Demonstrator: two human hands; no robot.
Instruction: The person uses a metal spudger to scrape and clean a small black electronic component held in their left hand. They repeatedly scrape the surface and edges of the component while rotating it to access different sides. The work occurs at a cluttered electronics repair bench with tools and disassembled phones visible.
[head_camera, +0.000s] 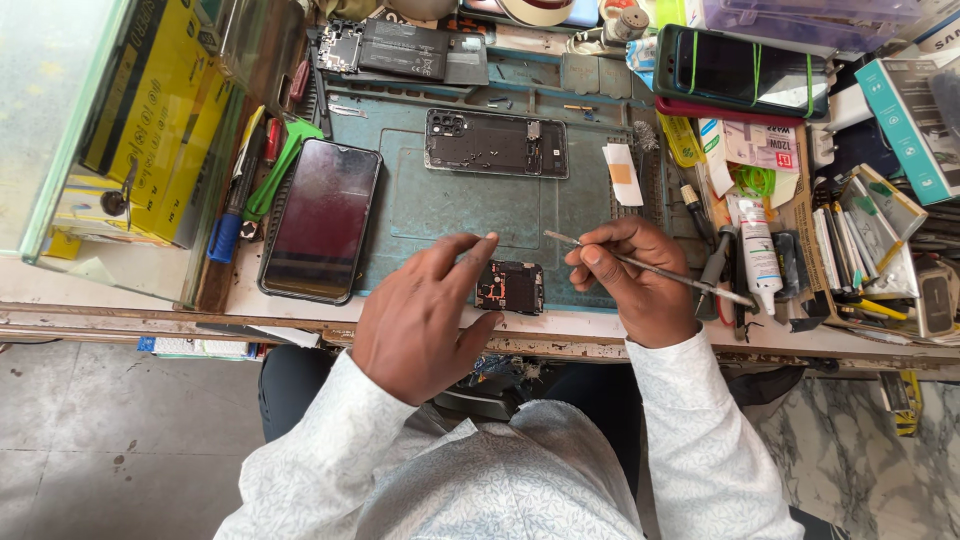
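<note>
small dark circuit board (510, 287) lies flat at the mat's near edge; thin metal tweezers (650, 267) slant above it.

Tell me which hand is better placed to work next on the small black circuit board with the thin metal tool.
Probably the right hand: it already grips the thin metal tool, close beside the small black circuit board. The left hand holds no tool and touches the board's left edge, steadying it.

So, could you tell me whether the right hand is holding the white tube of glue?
No, the right hand holds a thin metal tool, while the white tube lies untouched among the tools beside it.
</note>
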